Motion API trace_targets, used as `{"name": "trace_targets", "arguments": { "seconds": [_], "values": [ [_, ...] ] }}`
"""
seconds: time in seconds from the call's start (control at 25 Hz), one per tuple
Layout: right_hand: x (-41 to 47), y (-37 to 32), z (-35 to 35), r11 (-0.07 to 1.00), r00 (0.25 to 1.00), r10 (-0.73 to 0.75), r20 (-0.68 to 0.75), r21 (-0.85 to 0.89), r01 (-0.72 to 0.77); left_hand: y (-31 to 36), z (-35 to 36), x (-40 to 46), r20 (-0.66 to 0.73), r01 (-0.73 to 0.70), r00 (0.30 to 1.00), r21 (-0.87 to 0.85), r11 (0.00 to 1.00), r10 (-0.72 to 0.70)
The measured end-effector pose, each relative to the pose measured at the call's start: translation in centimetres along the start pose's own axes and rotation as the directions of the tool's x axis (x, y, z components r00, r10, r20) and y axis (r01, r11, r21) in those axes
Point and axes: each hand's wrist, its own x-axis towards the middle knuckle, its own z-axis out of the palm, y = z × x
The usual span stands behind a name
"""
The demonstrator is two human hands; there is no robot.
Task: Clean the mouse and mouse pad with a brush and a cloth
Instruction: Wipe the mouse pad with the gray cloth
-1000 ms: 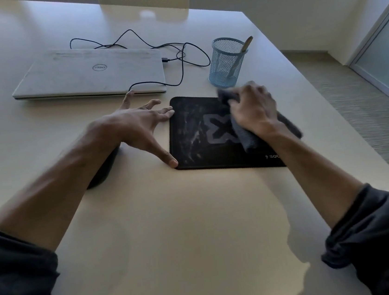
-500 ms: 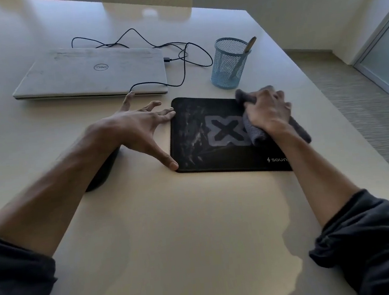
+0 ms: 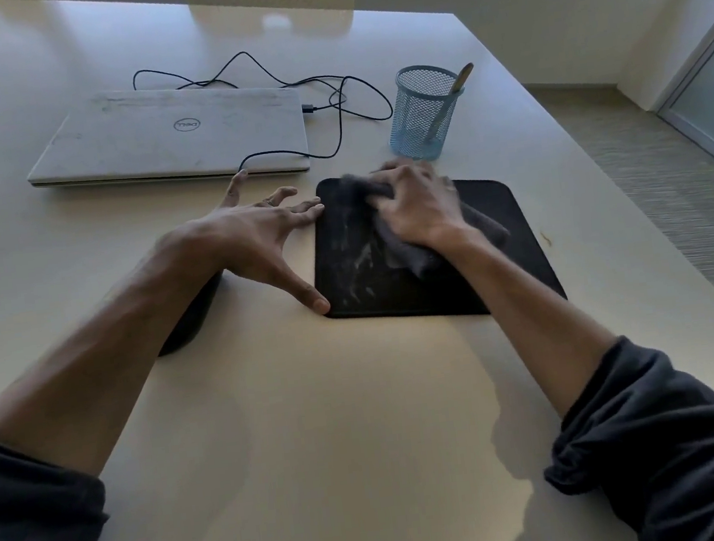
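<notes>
Pad (image 3: 497, 227) lies flat on table (image 3: 317, 408), at 6 o'clock from mesh cup (image 3: 424, 113). Judged thin, limp and grippy underneath; likely to creep under rubbing, so best pinned at an edge, not lifted. Left hand (image 3: 249, 242), fingers spread and straight, presses the table with thumb tip and fingertips touching the pad's 9 o'clock edge (bracing it, holding nothing). Right hand (image 3: 417, 208) bunches a grey cloth (image 3: 415, 254) against the pad's upper middle; hand blurred, so exact finger hold unclear. Pad black, rounded corners, whitish smears over its left half; right half looks cleaner. Mouse (image 3: 192, 320) sits dark under left forearm, mostly hidden. Brush (image 3: 460, 78) handle stands in cup.
</notes>
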Motion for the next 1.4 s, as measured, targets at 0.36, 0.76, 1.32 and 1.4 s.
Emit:
{"name": "trace_targets", "arguments": {
  "seconds": [0.36, 0.76, 1.32, 1.4],
  "values": [
    [1.1, 4.5, -1.8, 0.984, 0.98, 0.153, -0.126, -0.072, -0.163, 0.0, 0.1, 0.1, -0.016, 0.004, 1.0, 0.001, 1.0, -0.004],
    [-0.6, -2.7, -0.7, 0.888, 0.925, -0.351, 0.146, -0.262, 0.378, -0.3, 0.3, 0.7, -0.055, 0.004, 0.998, 0.087, 0.996, 0.001],
    [2.7, -4.4, -1.2, 0.889, 0.936, -0.322, 0.14, -0.296, 0.35, 0.0, 0.2, 0.4, -0.096, 0.006, 0.995, 0.088, 0.996, 0.003],
    [2.3, -3.8, -0.6, 0.904, 0.941, -0.327, 0.088, -0.26, 0.339, -0.1, 0.2, 0.5, -0.088, 0.0, 0.996, 0.078, 0.997, 0.007]
  ]
}}
